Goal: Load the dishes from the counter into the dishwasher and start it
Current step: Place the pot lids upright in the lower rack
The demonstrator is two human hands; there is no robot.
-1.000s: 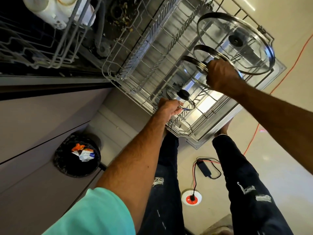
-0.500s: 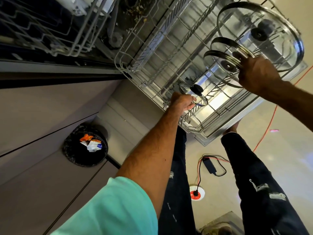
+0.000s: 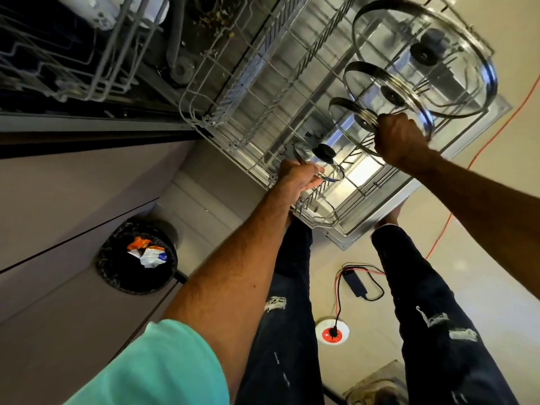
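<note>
Over lower rack [image 3: 263, 92], left hand [image 3: 295, 176] still pinching small lid [image 3: 331, 171], right hand [image 3: 399, 138] still gripping standing lid [image 3: 350, 124]

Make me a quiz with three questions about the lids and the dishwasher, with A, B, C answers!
1. Where is the small lid with the black knob?
A) in the bin
B) in the left hand, over the lower rack
C) on the floor

2. How many glass lids show?
A) four
B) two
C) six

3. How does the lower rack stand?
A) pushed in
B) lifted out onto the floor
C) pulled out

Answers:
1 B: the fingers pinch its rim above the rack's wires.
2 A: three standing lids lean in the rack, the right hand grips one rim, and the small lid makes four.
3 C: it sits out over the open door.
</note>
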